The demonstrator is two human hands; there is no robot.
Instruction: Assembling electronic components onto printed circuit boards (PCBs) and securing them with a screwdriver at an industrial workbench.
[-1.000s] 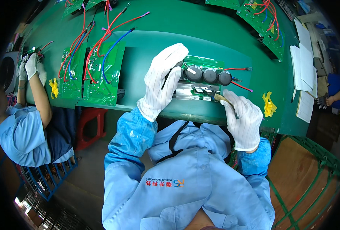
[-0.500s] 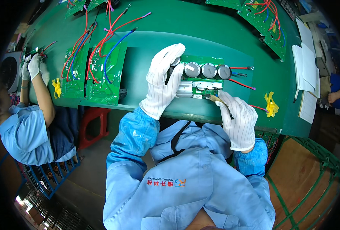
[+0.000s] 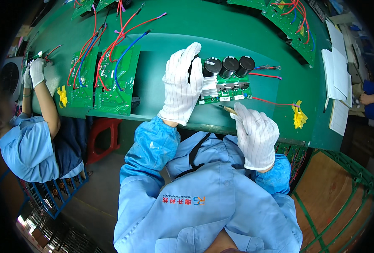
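My left hand (image 3: 180,86), in a white striped glove, grips the left end of a green circuit board (image 3: 248,90). Black round capacitors (image 3: 230,67) stand in a row along the board's far side, and a silver heat sink (image 3: 209,85) lies beside my fingers. The board is tilted so that the capacitors' sides show. Between the closed fingers of my gloved right hand (image 3: 256,137) is a thin tool with a tan handle (image 3: 229,110). Its tip, too small to make out, points left just off the board's near edge. Red and blue leads run from the board's right side.
Two wired green boards (image 3: 115,80) lie to the left, and another wired board (image 3: 294,31) at the far right. Yellow ties (image 3: 298,116) sit right of my right hand. Papers (image 3: 336,80) line the right edge. A co-worker (image 3: 31,143) sits at the left.
The board has been tilted, so the capacitors show more of their sides. My right hand has drawn back slightly left and nearer, taking the tool off the board's near right part.
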